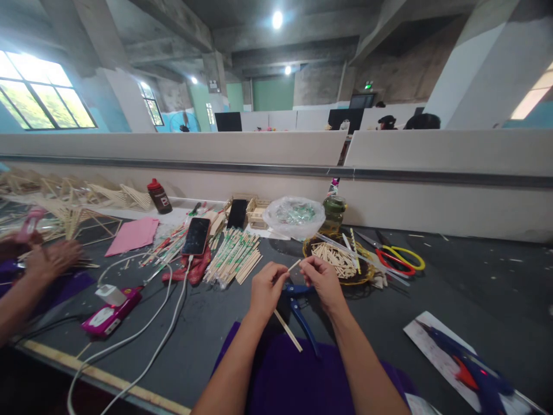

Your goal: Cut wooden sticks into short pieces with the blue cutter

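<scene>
My left hand [268, 288] is closed, thumb and finger pinching a short piece of wooden stick [294, 265] that points up to the right. Just beside it my right hand [323, 280] is closed in a pinch; whatever its fingertips hold is too small to make out. Below my left hand a longer pair of wooden chopsticks [288, 331] slants down over a purple cloth [298, 377]. Between my wrists lie blue-handled cutters [305, 325], partly hidden by my hands. Behind my right hand, a basket [360, 280] holds many short stick pieces [333, 259].
Wrapped chopsticks [233, 253] and a phone [196, 236] lie left of my hands, with cables and a pink power strip [111, 313]. Scissors [395, 260] and a blue glue gun [470, 369] are at right. A co-worker's hand [52, 259] is at far left.
</scene>
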`<state>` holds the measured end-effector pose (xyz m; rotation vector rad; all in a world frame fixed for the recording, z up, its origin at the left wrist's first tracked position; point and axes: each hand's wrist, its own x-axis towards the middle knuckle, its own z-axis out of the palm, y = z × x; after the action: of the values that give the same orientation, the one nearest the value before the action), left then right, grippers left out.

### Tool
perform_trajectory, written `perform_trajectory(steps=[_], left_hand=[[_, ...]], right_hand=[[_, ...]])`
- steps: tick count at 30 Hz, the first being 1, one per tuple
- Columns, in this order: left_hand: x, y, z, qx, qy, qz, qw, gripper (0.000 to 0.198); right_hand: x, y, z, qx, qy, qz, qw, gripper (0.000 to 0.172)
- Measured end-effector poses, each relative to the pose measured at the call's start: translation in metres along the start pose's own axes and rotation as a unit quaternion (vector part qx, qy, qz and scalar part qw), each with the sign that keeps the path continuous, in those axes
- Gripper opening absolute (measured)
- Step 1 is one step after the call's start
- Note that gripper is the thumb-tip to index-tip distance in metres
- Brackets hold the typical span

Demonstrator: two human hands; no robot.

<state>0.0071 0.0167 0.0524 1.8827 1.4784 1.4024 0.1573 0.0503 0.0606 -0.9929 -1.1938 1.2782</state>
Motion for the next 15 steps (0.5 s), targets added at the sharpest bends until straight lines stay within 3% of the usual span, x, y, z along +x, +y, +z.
perform_trajectory(steps=[3, 5, 6, 8, 11, 13, 15], left_hand=[[0.001, -0.004, 0.002, -0.039, 0.000, -0.027, 0.999, 0.011], [0.001, -0.006, 0.003, -0.052, 0.002, -0.037, 0.998, 0.010], [0.001, -0.007, 0.004, -0.057, 0.002, -0.042, 0.998, 0.010], [0.001, -0.008, 0.005, -0.061, 0.001, -0.049, 0.997, 0.010], [0.001, -0.008, 0.006, -0.061, -0.003, -0.054, 0.997, 0.011], [0.002, -0.010, 0.005, -0.064, -0.001, -0.057, 0.996, 0.013], [0.003, -0.014, 0.002, -0.064, 0.012, -0.068, 0.996, 0.014]], right_hand=[[0.003, 0.000, -0.008, -0.028, 0.044, 0.007, 0.999, 0.024], [0.004, -0.001, -0.019, -0.116, 0.102, -0.028, 0.988, 0.022], [0.005, -0.001, -0.027, -0.186, 0.137, -0.053, 0.972, 0.022], [0.007, -0.002, -0.042, -0.344, 0.208, -0.086, 0.912, 0.024], [0.010, 0.001, -0.063, -0.495, 0.264, -0.083, 0.824, 0.027], [0.014, 0.005, -0.074, -0.511, 0.260, -0.079, 0.816, 0.027], [0.017, 0.010, -0.083, -0.499, 0.245, -0.078, 0.828, 0.026]])
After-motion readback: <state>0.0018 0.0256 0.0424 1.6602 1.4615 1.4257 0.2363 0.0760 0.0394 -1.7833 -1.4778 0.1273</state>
